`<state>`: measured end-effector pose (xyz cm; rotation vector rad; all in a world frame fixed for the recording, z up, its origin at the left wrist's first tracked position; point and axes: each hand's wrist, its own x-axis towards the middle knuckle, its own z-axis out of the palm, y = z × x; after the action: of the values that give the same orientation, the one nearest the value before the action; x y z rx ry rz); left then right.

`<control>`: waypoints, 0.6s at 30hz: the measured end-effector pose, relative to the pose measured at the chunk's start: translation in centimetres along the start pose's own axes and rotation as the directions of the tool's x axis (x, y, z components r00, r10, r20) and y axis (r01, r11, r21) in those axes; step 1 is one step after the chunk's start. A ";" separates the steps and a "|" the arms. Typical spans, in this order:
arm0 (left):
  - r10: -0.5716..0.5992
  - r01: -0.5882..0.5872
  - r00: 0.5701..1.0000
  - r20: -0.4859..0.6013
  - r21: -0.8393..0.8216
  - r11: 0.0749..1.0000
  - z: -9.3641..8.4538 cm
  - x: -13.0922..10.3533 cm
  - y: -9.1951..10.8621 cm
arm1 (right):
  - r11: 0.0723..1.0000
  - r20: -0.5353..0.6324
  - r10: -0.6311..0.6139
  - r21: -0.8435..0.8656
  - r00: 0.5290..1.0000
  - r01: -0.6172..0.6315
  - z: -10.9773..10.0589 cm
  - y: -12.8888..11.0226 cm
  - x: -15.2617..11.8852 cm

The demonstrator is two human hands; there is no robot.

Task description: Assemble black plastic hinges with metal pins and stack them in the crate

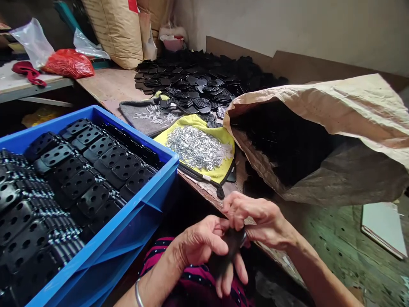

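Observation:
Low in the middle of the head view, my left hand [204,243] is closed around a flat black plastic part [225,253], its thumb on top and fingers beneath. My right hand [258,219] has its fingers bent in a pinch at the upper end of that same part; anything small between the fingertips is hidden. Just beyond the hands lies a yellow cloth [223,172] with a heap of small shiny metal pins [198,147]. Behind it, a grey cloth [129,113] carries some more pins.
A blue crate [174,164] at left holds rows of black parts with round holes [96,198]. An open paper sack [335,183] with dark contents stands at right. Many black pieces [204,81] are piled at the back. A pale notebook [383,226] lies at far right.

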<state>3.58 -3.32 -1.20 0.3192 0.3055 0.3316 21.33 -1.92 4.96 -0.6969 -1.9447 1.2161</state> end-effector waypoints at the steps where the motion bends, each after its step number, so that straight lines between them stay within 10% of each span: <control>1: 0.024 -0.024 0.999 -0.023 -0.012 1.000 0.1 0.1 -0.4 | 0.999 0.101 0.044 -0.003 0.994 -0.044 -0.6 0.4 0.3; 3: 0.104 -0.112 0.987 -0.121 -0.065 0.992 0.0 0.4 -0.8 | 0.981 0.173 0.190 -0.065 0.966 -0.181 -1.7 1.3 0.9; 6: 0.196 -0.252 0.920 -0.339 -0.127 0.959 -0.5 0.3 -0.7 | 0.853 -0.201 0.374 -0.307 0.905 -0.421 -3.9 2.9 1.0; 10: 0.234 -0.308 0.857 -0.460 -0.093 0.947 -1.0 -0.3 0.3 | 0.279 -0.703 0.246 -0.608 0.667 -0.744 -7.9 4.0 -0.4; 13: 0.265 -0.328 0.866 -0.424 -0.082 0.941 -0.5 -0.5 0.8 | -0.071 -0.753 0.283 -0.634 0.594 -0.770 -10.5 4.5 -2.2; 18: 0.318 -0.393 0.833 -0.452 -0.078 0.916 0.0 -0.8 1.1 | -0.149 -0.668 0.476 -0.702 0.572 -0.697 -11.9 5.5 -4.0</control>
<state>2.55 -2.58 -0.61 0.1286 0.6552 0.8015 33.60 3.48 2.21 -2.5799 -2.0441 -0.0433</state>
